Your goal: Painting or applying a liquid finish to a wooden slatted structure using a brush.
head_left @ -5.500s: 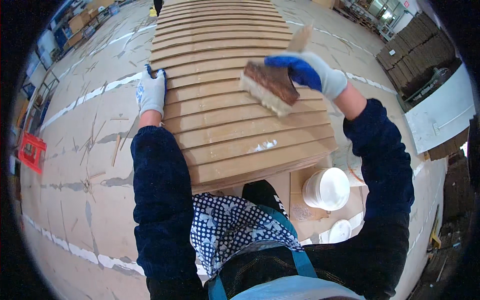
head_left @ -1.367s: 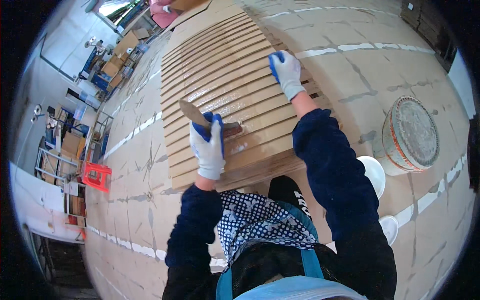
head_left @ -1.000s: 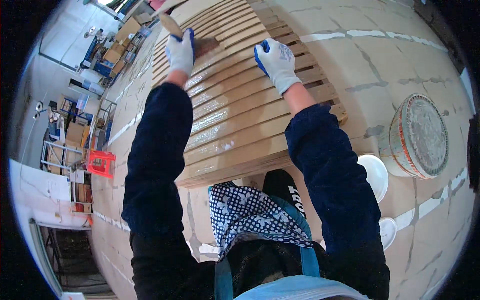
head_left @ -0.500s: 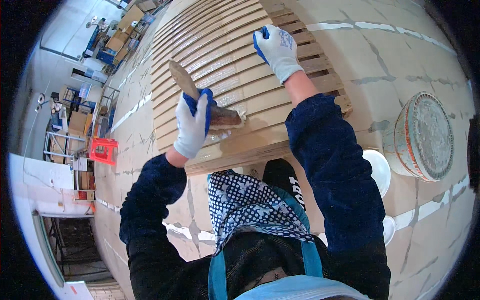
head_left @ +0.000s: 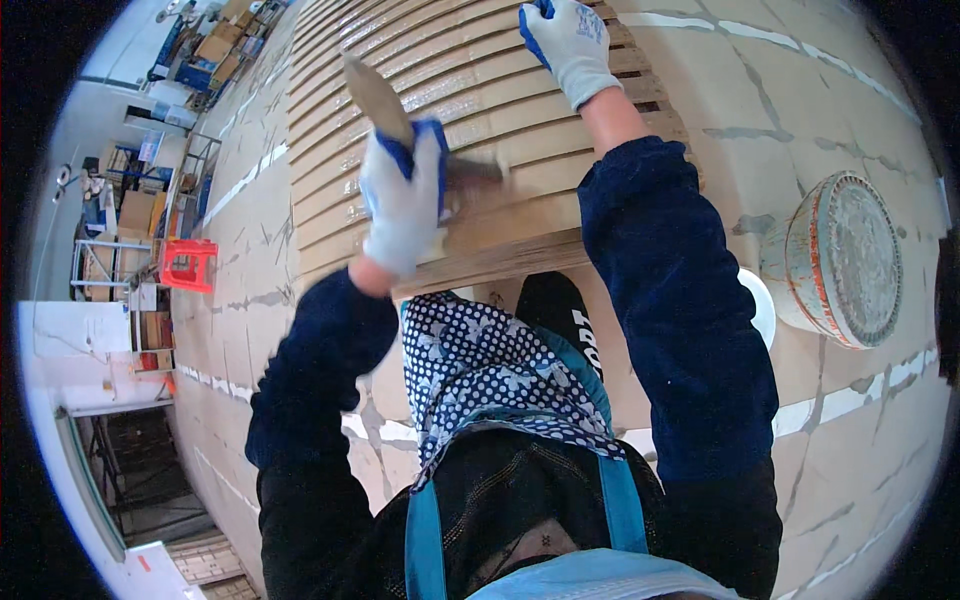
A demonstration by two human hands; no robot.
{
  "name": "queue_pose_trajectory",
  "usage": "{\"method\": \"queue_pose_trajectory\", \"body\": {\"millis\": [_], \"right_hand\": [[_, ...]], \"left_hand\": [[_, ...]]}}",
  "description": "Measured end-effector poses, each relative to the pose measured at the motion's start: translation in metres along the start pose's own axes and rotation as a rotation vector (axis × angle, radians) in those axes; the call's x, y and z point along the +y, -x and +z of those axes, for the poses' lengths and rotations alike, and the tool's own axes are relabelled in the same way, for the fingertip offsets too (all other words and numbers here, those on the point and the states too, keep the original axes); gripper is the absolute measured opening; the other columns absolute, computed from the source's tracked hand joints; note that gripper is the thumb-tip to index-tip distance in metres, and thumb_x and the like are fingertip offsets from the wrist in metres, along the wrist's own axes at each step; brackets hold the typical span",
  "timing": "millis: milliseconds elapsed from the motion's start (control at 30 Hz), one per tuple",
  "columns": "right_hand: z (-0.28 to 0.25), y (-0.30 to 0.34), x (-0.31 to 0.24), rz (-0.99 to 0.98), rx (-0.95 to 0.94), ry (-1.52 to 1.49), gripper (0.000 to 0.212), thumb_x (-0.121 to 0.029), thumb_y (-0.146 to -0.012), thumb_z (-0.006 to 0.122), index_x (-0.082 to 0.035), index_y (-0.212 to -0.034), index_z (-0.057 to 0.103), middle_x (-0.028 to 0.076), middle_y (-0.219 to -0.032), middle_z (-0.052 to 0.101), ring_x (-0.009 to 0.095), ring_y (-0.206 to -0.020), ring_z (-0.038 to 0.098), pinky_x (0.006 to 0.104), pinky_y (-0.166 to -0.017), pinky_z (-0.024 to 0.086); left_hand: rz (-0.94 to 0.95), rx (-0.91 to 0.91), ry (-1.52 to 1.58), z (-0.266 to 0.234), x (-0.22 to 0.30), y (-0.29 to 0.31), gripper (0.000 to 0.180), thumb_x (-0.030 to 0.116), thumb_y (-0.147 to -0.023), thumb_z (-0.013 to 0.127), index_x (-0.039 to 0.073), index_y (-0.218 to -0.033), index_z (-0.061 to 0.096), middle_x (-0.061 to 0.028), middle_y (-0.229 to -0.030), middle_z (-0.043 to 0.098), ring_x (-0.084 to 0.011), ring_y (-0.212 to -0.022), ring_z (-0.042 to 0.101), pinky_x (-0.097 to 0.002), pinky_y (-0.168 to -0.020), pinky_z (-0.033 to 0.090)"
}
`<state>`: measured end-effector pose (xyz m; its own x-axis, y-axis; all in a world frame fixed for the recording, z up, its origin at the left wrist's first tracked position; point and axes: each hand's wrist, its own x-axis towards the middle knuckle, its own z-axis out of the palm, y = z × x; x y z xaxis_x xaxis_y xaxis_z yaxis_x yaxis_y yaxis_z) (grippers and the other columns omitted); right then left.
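My left hand (head_left: 398, 205), in a white glove with blue palm and fingers, is wrapped round a wide brush (head_left: 376, 98). Its pale wooden handle sticks out above the fist, and the dark bristle end is blurred over the nearest of the tan strips (head_left: 540, 128). These long flat strips lie side by side in rows, with a glossy wet film on many of them. Over their far right part is my right hand (head_left: 578, 48), gloved alike, with its fingers curled closed. Whatever those fingers hold, if anything, is hidden.
Beneath the strips, slats of a wooden pallet (head_left: 655, 108) show along the right side. On the floor to the right stand a large lidded bucket (head_left: 835, 262) and a white bowl (head_left: 762, 308), partly behind my sleeve. A red stool (head_left: 188, 265) and loaded shelves (head_left: 125, 205) are at left.
My left hand has shifted slightly right with the brush, whose bristle end is now smeared by motion. The right hand stays closed, and the strips and both hands appear higher in view.
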<state>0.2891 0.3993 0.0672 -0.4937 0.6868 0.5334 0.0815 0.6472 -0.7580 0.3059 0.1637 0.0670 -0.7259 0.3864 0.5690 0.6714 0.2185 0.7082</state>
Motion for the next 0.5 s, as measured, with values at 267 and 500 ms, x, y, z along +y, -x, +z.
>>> {"method": "queue_pose_trajectory", "body": {"millis": [267, 500], "right_hand": [[-0.003, 0.0, -0.003, 0.013, -0.018, -0.013, 0.031, -0.031, -0.079, 0.051, -0.005, -0.069, 0.064, 0.018, -0.073, 0.063, 0.036, -0.071, 0.06, 0.0453, -0.066, 0.046], [0.003, -0.002, -0.001, -0.025, -0.024, -0.015, 0.031, -0.03, -0.078, 0.05, -0.005, -0.068, 0.064, 0.018, -0.071, 0.062, 0.035, -0.07, 0.06, 0.0453, -0.065, 0.046]], "left_hand": [[0.044, 0.024, 0.055, -0.021, 0.025, -0.021, 0.023, 0.017, -0.092, 0.053, -0.004, -0.102, 0.051, -0.0093, -0.086, 0.061, -0.013, -0.077, 0.056, -0.027, -0.071, 0.047], [0.099, 0.111, -0.274, 0.008, 0.001, -0.039, 0.021, 0.019, -0.087, 0.06, -0.001, -0.085, 0.054, -0.0126, -0.069, 0.06, -0.0213, -0.06, 0.055, -0.0334, -0.057, 0.044]]}}
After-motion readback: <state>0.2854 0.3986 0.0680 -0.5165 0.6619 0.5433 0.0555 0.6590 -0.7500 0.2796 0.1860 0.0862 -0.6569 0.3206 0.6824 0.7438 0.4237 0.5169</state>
